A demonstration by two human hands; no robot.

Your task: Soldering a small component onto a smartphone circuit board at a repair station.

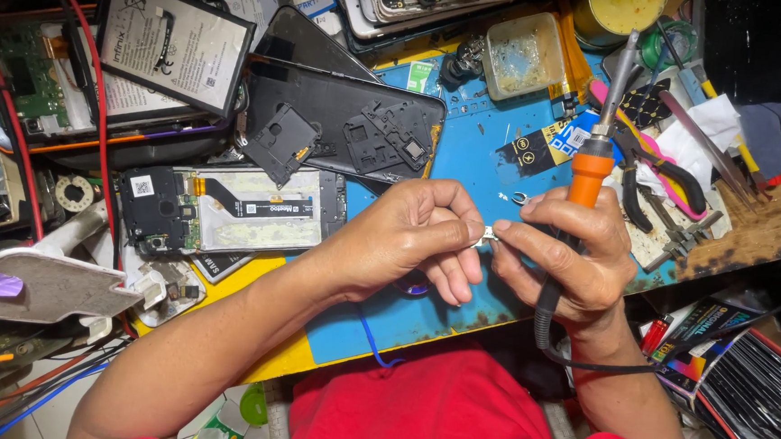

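Note:
My left hand (412,234) and my right hand (564,257) meet over a blue work mat (480,153), pinching a tiny pale metal part (489,235) between their fingertips. My right hand also grips a soldering iron with an orange collar (589,173); its metal tip points away from me and its black cord hangs down toward my red shirt. To the left lies an opened phone (228,210) showing its board and flex cable.
A phone battery (171,43) and black phone covers (342,122) lie at the back left. Pliers (669,178) and tweezers sit to the right of the mat. A small cloudy tray (523,54) and a yellow tin (616,9) stand behind. Red wires cross the left side.

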